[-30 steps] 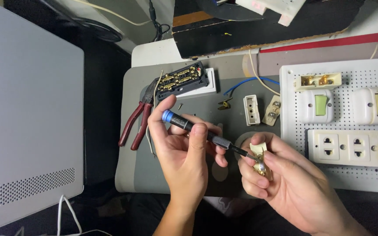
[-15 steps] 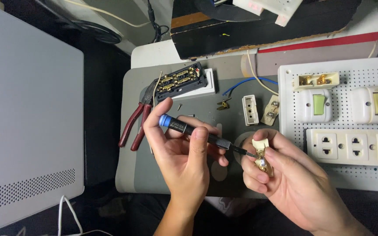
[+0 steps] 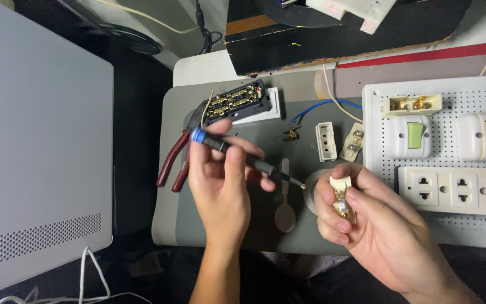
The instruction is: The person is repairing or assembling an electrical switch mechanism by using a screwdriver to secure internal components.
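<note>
The left hand (image 3: 220, 186) pinches a screwdriver (image 3: 243, 157), its tip apart from the small socket part (image 3: 341, 194) pinched steady by the right hand (image 3: 375, 225), just left of the white pegboard (image 3: 468, 107).

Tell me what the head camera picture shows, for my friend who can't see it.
The left hand holds a thin black screwdriver with a blue cap, its tip just apart from a small cream plastic socket part with brass contacts pinched in the right hand. Red-handled pliers and a white pegboard of switches lie nearby.
</note>
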